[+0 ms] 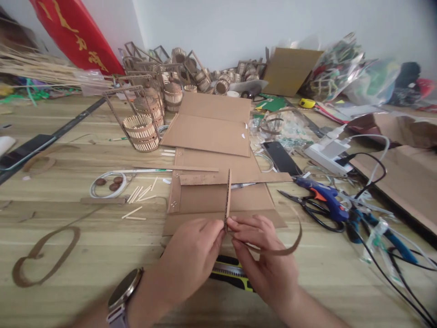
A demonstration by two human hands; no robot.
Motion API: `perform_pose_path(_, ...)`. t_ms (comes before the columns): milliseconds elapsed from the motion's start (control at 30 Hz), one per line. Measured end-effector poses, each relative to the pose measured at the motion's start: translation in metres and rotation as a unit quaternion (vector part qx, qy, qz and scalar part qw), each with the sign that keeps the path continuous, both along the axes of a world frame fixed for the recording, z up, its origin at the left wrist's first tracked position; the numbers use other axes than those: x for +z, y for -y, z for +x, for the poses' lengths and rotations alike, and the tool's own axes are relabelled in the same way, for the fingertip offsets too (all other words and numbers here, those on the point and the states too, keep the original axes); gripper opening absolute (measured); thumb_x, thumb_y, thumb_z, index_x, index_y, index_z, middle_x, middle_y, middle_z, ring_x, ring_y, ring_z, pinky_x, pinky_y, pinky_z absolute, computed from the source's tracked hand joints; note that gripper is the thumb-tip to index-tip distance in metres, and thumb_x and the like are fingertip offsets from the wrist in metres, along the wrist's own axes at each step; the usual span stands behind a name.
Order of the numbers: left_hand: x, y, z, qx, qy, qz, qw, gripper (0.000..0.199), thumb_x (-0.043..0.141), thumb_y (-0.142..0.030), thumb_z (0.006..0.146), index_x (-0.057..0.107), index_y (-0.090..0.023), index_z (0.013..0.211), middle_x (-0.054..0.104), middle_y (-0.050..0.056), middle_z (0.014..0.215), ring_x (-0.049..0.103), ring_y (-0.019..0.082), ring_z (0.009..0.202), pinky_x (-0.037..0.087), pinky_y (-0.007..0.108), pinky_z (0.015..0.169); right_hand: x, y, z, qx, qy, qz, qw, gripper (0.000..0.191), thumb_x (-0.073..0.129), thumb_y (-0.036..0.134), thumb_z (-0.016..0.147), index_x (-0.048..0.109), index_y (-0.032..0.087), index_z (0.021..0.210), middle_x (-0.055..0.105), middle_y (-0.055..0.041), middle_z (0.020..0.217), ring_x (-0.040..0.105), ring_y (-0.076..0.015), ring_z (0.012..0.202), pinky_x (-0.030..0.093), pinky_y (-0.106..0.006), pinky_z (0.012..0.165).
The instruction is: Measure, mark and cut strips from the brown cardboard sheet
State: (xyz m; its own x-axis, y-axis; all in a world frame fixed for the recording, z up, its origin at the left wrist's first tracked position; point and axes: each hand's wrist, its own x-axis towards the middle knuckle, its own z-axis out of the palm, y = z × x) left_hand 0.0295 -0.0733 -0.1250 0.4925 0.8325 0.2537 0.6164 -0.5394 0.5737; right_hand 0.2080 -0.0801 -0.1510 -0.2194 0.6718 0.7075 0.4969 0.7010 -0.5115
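Note:
My left hand (pixel 196 248), with a watch on its wrist, pinches the near end of a narrow cardboard strip (pixel 228 196) seen edge-on. From the other side my right hand (pixel 264 250) grips the same end, fingertips close to the left ones. A thin brown curled strip (pixel 285 251) loops out from the right fingers. Beneath the hands lies a yellow and black cutter (pixel 232 272), partly hidden. Behind them are flat cardboard sheets (pixel 210 132) on the wooden table.
Small slatted buckets (pixel 139 132) stand at the back left. Small sticks (pixel 138 193) and a white ring (pixel 91 189) with brown balls lie left. Scissors (pixel 319 214), a blue glue gun (pixel 327 200), a phone (pixel 282 157) and a power strip (pixel 329 155) are right.

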Motion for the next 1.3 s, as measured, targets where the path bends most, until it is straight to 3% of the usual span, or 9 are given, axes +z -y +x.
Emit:
perform_pose_path(267, -0.006, -0.012, -0.013, -0.063, 0.037, 0.001, 0.997, 0.019, 0.040, -0.014, 0.100, 0.058, -0.017, 0.094, 0.067, 0.003, 0.085, 0.062, 0.017, 0.078, 0.046, 0.026, 0.071, -0.002, -0.001, 0.000, 0.031, -0.086, -0.090, 0.992, 0.018, 0.060, 0.010, 0.088, 0.061, 0.027, 0.096, 0.076, -0.0027, 0.093, 0.072, -0.0201, 0.090, 0.056, -0.037, 0.080)
perform_pose_path(433, -0.004, -0.007, -0.009, -0.027, 0.007, -0.028, 0.999, 0.021, 0.043, -0.015, 0.098, 0.057, -0.017, 0.084, 0.066, 0.003, 0.080, 0.062, 0.018, 0.074, 0.045, 0.027, 0.066, -0.003, -0.003, -0.002, 0.041, -0.163, -0.171, 0.971, 0.013, 0.058, 0.015, 0.092, 0.064, 0.026, 0.093, 0.075, -0.0029, 0.090, 0.072, -0.0171, 0.089, 0.059, -0.030, 0.076)
perform_pose_path(600, 0.003, -0.001, -0.004, 0.020, 0.022, -0.070, 0.997, 0.018, 0.043, -0.015, 0.094, 0.058, -0.017, 0.084, 0.065, 0.001, 0.075, 0.060, 0.016, 0.067, 0.042, 0.026, 0.061, -0.004, -0.002, -0.006, 0.030, -0.190, -0.142, 0.971, 0.012, 0.064, 0.014, 0.088, 0.063, 0.026, 0.090, 0.073, -0.0033, 0.088, 0.070, -0.0183, 0.088, 0.060, -0.034, 0.077)
perform_pose_path(767, 0.004, -0.001, 0.001, 0.048, 0.032, -0.055, 0.997, 0.019, 0.043, -0.016, 0.090, 0.051, -0.019, 0.073, 0.054, -0.003, 0.061, 0.050, 0.012, 0.054, 0.032, 0.023, 0.052, -0.007, 0.000, -0.009, 0.039, -0.212, -0.158, 0.964, 0.017, 0.063, 0.010, 0.087, 0.059, 0.027, 0.088, 0.073, -0.0011, 0.085, 0.070, -0.0167, 0.084, 0.060, -0.032, 0.074)
perform_pose_path(1133, -0.007, 0.003, 0.006, 0.101, 0.038, -0.005, 0.994, 0.021, 0.042, -0.012, 0.079, 0.035, -0.020, 0.061, 0.043, -0.004, 0.053, 0.042, 0.010, 0.049, 0.024, 0.023, 0.049, -0.010, 0.005, -0.014, 0.041, -0.127, -0.065, 0.989, 0.029, 0.066, 0.000, 0.079, 0.058, 0.026, 0.086, 0.075, 0.0002, 0.086, 0.072, -0.0173, 0.083, 0.060, -0.034, 0.075)
perform_pose_path(1300, -0.003, 0.001, 0.006, 0.083, 0.059, 0.041, 0.994, 0.022, 0.042, -0.012, 0.080, 0.038, -0.020, 0.060, 0.044, -0.004, 0.054, 0.043, 0.011, 0.052, 0.029, 0.023, 0.052, -0.004, 0.003, -0.014, 0.065, -0.213, -0.149, 0.963, 0.023, 0.068, 0.005, 0.081, 0.061, 0.027, 0.081, 0.076, 0.0009, 0.083, 0.073, -0.0168, 0.084, 0.062, -0.032, 0.076)
